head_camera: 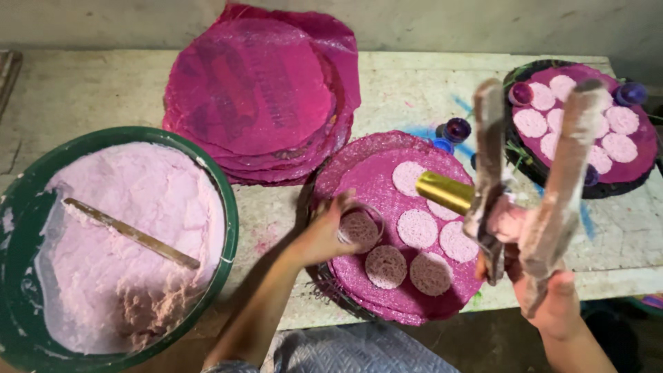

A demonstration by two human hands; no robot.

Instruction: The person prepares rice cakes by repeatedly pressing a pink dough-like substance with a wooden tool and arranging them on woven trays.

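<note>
My left hand [321, 238] holds a small clear ring mould [361, 225] pressed down on a round magenta mesh mat [366, 173]. Several round pink discs [418, 228] lie on that mat; the nearest ones look darker and wetter. My right hand [552, 304] is raised over the mat's right edge. It grips a two-handled press [535, 186] caked with pink paste, whose golden barrel [444, 191] points left over the discs.
A green basin [231, 228] of pink paste [131, 207] with a flat stick [131, 235] stands at the left. A stack of magenta mats [255, 90] lies at the back. Another mat with discs [642, 148] sits far right, small purple caps [457, 128] beside it.
</note>
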